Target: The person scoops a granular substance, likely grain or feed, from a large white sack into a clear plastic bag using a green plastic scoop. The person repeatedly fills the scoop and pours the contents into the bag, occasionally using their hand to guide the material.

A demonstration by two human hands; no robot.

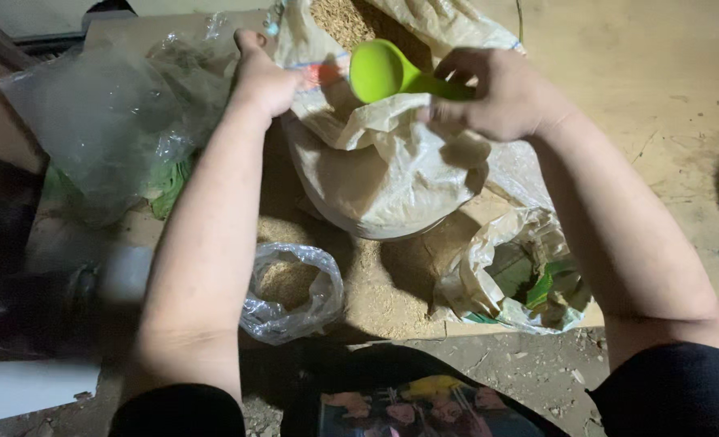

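A large woven sack (376, 170) of grain is standing open, the left hand (264, 79) gripping its rim beside the mouth. Over that mouth the right hand (501, 93) is pinching the handle of a green scoop (388, 73), long axis lying sideways, bowl pointing left. Just below the sack, a small clear bag (291, 293) of grain is sitting open.

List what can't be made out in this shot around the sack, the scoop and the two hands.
- Head view: the green scoop handle end is covered by the right hand.
- The sack top runs off the upper edge.
- Left hand fingers are hidden by the hand's back; whether they grip the sack rim cannot be told.
- The dark shape at far left is blurred.
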